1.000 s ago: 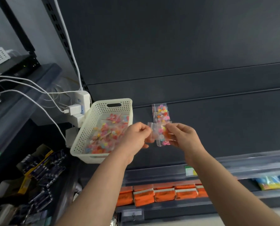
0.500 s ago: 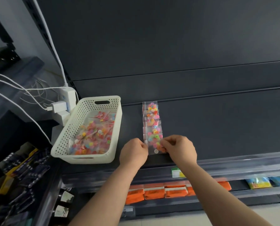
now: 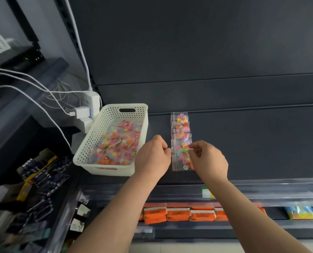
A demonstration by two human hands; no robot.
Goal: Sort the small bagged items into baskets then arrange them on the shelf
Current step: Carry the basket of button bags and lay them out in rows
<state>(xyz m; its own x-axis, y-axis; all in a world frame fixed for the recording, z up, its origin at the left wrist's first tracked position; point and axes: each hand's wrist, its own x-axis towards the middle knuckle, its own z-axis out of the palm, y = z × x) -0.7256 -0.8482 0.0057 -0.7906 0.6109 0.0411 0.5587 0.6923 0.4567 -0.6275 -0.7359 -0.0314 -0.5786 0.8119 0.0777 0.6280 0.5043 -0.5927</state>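
Note:
A row of small clear bags of coloured buttons [image 3: 180, 125] lies on the dark shelf [image 3: 252, 143], running from the back toward me. The nearest bag [image 3: 181, 162] lies flat at the front end of the row. My left hand [image 3: 153, 157] pinches its left edge with curled fingers. My right hand [image 3: 209, 159] pinches its right edge, with thumb and forefinger over the buttons. A white perforated basket [image 3: 104, 168] stands to the left of the row and holds several more button bags [image 3: 118, 147].
A white power strip with chargers and cables [image 3: 87, 110] hangs left of the basket. Orange packs [image 3: 179, 213] and blue-yellow packs [image 3: 299, 212] sit on the shelf below. Dark packaged goods [image 3: 41, 178] fill the rack at lower left.
Both hands carried a button bag down from mid-air and laid it at the front end of the row. They still pinch its edges.

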